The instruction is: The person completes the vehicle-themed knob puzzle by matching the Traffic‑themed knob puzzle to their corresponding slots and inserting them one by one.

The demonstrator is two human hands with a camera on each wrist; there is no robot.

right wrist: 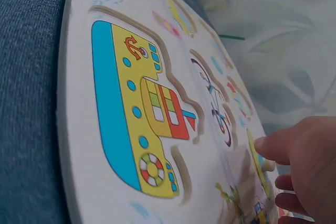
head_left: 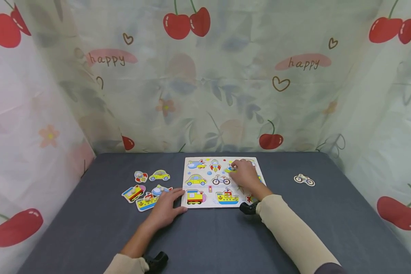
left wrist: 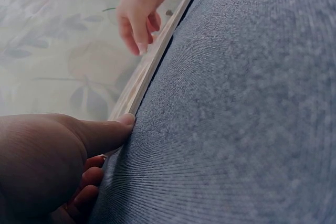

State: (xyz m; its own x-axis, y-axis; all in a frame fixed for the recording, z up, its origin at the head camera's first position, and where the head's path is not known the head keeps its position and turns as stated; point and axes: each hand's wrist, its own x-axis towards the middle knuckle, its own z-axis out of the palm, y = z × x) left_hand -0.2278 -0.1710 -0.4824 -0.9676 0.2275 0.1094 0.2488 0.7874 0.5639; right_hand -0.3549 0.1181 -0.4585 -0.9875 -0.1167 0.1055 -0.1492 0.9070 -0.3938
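A white puzzle board (head_left: 210,186) with vehicle pictures lies on the dark cloth. My left hand (head_left: 166,207) rests at its front left corner; in the left wrist view, the straight thumb (left wrist: 107,134) touches the board's edge. Over the upper right part of the board is my right hand (head_left: 245,176). Its thumb and fingers are around the knob of a yellow-green puzzle piece (head_left: 230,169), whose picture is mostly covered. In the right wrist view, this yellow piece (right wrist: 253,145) shows beneath the thumb, beyond the ship recess (right wrist: 131,114).
Left of the board lie loose knobbed pieces: a yellow car (head_left: 159,175), a rocket (head_left: 140,176), a train (head_left: 134,193), a ship (head_left: 146,202) and a partly covered aircraft (head_left: 161,190). A bicycle piece (head_left: 304,180) lies to the right. A patterned curtain (head_left: 205,95) stands behind.
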